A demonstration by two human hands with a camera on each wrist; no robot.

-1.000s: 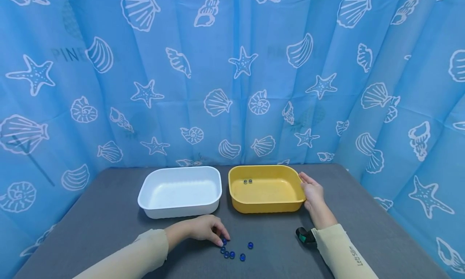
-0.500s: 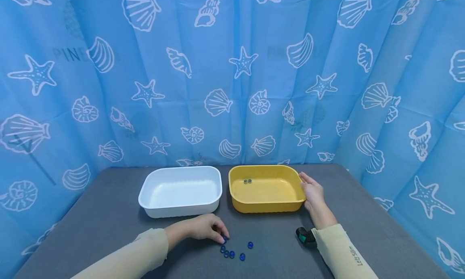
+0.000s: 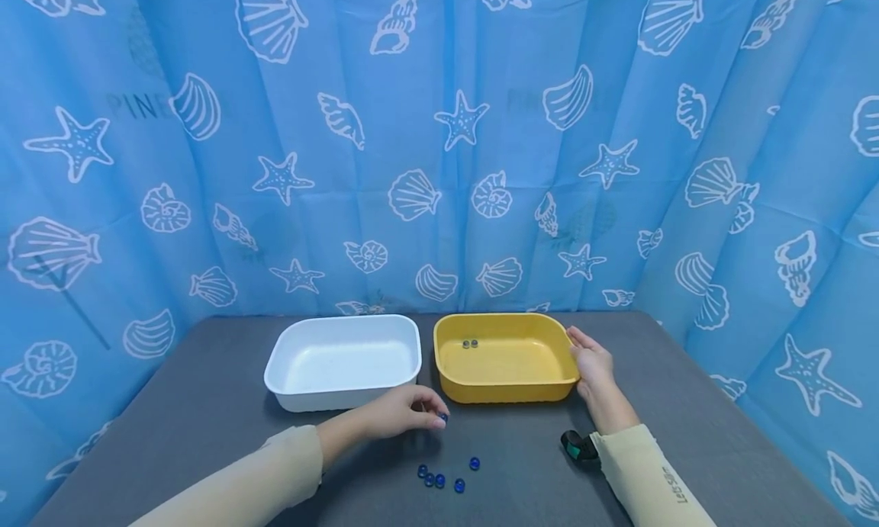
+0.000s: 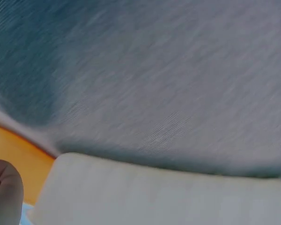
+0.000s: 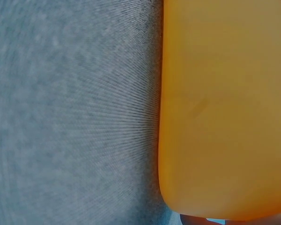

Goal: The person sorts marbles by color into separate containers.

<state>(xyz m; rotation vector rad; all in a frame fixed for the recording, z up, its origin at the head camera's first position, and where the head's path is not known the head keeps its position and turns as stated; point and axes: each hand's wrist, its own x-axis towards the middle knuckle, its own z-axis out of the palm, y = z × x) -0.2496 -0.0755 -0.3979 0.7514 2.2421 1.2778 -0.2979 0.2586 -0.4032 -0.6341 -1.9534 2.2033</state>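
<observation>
White tray (image 3: 343,359) at left, L hand (image 3: 401,411) in front of it pinching blue bead (image 3: 443,417) just above table (image 3: 206,428); 4 loose beads (image 3: 439,479) nearer; yellow tray (image 3: 504,359) w/ 2 grey beads (image 3: 470,344); R hand (image 3: 592,368) open, flat against its right wall

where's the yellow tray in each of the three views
Head: yellow tray sits right of centre on the grey table, beside the white tray, with the right hand against its right side.
Left wrist: only an orange-yellow sliver at the lower left edge.
Right wrist: its wall fills the right half.
Shared landmark: the grey table, seen in all three.
</observation>
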